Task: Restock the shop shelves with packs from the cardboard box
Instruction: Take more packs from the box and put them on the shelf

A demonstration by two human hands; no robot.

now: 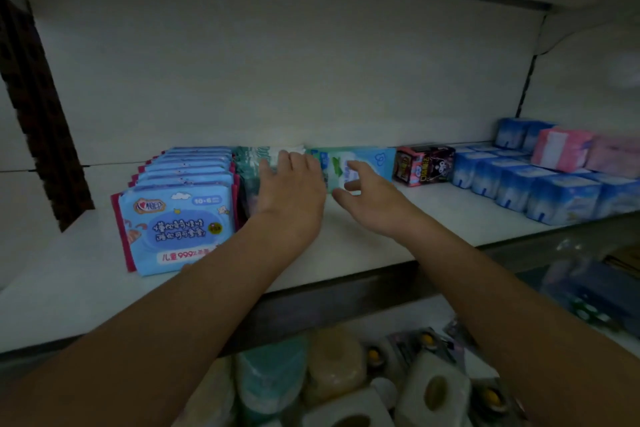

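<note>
As judged from hand positions, step in hand: seating of one green-and-blue pack (363, 158) at the back of the upper shelf (398, 229); near completion for this pack.
Task item location: on the upper shelf, against the back wall, between teal pack row (252, 163) at 9 o'clock and black-and-pink carton (424, 165) at 3 o'clock.
Key relation: pack at 12 o'clock of right hand (367, 201); long axis 9-to-3, parallel to the back wall, square across the line of reach.
Pack attitude: flat or propped on edge, cannot tell.
Right hand fingers: spread, nearly straight, no curl round the pack; fingertips (356, 170) over its front face, thumb at its lower front edge; contact or slight gap, cannot tell.
Left hand (291, 191): at 9 o'clock of the right hand, just beside it; fingers straight, laid on the tops of the teal row, gripping nothing.
Nearer hand: right.
Next move, estimated: short push toward 12 o'clock to square the pack to the wall, teal row braced by the left hand.
Risk, estimated: uneven push skews the long axis or tips the teal row.
Surroundings: blue wipe packs (180, 215) at far 9 o'clock; blue tissue blocks (512, 187) and pink packs (561, 149) at 3 o'clock.
Cardboard box: not in view.
</note>
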